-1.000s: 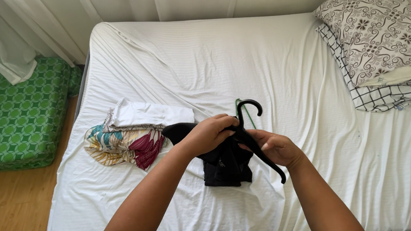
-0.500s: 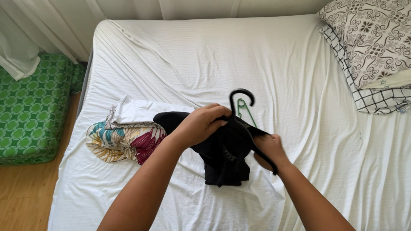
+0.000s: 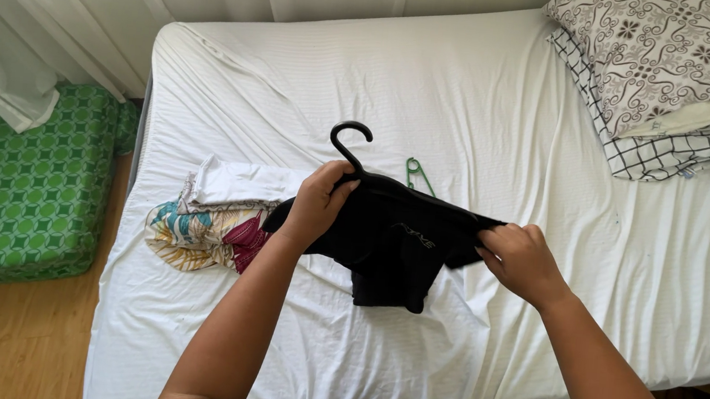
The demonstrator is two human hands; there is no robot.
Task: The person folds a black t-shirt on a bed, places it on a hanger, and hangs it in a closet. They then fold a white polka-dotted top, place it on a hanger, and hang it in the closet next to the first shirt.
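Observation:
A black garment [image 3: 394, 246] hangs on a black plastic hanger [image 3: 349, 143] held above the white bed [image 3: 500, 101]. My left hand [image 3: 319, 203] grips the hanger and the cloth just below the hook. My right hand [image 3: 523, 259] pinches the garment's right end over the hanger's arm. The hanger lies nearly level, hook pointing away from me. A green hanger [image 3: 418, 176] rests on the sheet behind the garment, partly hidden by it.
A white folded cloth [image 3: 237, 182] and a colourful patterned cloth [image 3: 198, 235] lie at the bed's left side. Two pillows [image 3: 661, 72] are stacked at the far right. A green patterned mat [image 3: 18, 183] lies on the wooden floor at left, beside white curtains [image 3: 36, 26].
My hands have spread apart, stretching the black garment out along the hanger. The hanger has swung level and the green hanger behind it shows more.

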